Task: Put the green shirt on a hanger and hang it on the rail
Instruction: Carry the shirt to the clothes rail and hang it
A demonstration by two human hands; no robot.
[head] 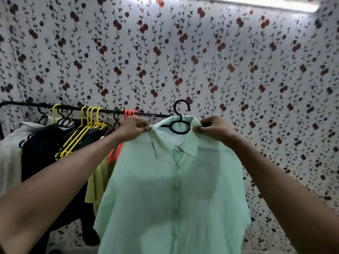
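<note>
Head view: I'm holding the green shirt (174, 189) up in front of me w/ both hands, at about rail height. My left hand (134, 126) is pinching the shirt's left shoulder right by the collar, fingers curled tight on the fabric. My right hand (213, 127) is pinching the other side of the collar the same way. The shirt is sitting on a black hanger (180, 123); its hook is sticking up above the collar and its round loop is showing inside the neck opening, btwn my two hands. The shirt front is facing me, buttoned, hanging straight down. The hook isn't on the rail (102, 110) yet; it's showing just right of where the bar's visible part is ending behind the collar.

The black rail is running across the left side behind my left arm. Yellow hangers (82, 136) are hanging on it in a bunch, tilted, w/ orange hangers (117, 151) just right of them, partly hidden by the shirt. Dark clothes (47, 153) and a white garment (9, 158) are hanging further left, a yellow-green garment (97, 182) just beside my shirt. Floral wallpaper (183, 52) is covering the wall behind.
</note>
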